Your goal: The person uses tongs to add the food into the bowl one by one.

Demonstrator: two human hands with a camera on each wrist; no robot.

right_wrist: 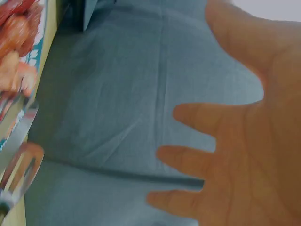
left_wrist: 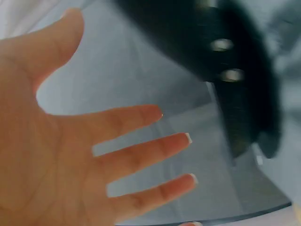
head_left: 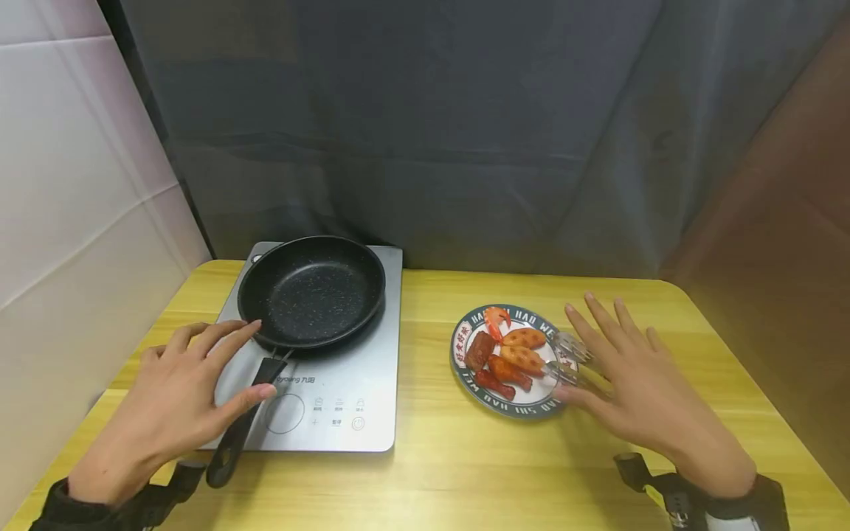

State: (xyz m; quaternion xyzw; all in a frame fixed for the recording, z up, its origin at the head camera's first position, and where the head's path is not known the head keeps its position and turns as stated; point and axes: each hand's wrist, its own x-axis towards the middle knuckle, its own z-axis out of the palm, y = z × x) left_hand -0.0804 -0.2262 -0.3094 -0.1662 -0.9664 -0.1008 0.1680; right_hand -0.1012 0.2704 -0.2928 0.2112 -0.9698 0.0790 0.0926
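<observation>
A black frying pan (head_left: 312,291) sits on a silver induction cooker, its dark handle (head_left: 232,446) pointing toward the front. My left hand (head_left: 179,391) hovers over that handle with fingers spread, holding nothing. In the left wrist view the palm (left_wrist: 51,155) faces the camera and the pan's riveted handle shows blurred. To the right, a patterned plate (head_left: 465,383) carries several pieces of meat-like food. Metal tongs (head_left: 571,346) with slotted, fork-like ends lie over its right side. My right hand (head_left: 637,383) is spread above the tongs, partly hiding them, its fingers holding nothing.
The induction cooker (head_left: 358,435) has touch controls along its front. Both stand on a yellow wooden table (head_left: 432,479). Grey cloth (head_left: 425,133) hangs behind it, with a white panel (head_left: 80,162) at the left and a brown one (head_left: 783,221) at the right.
</observation>
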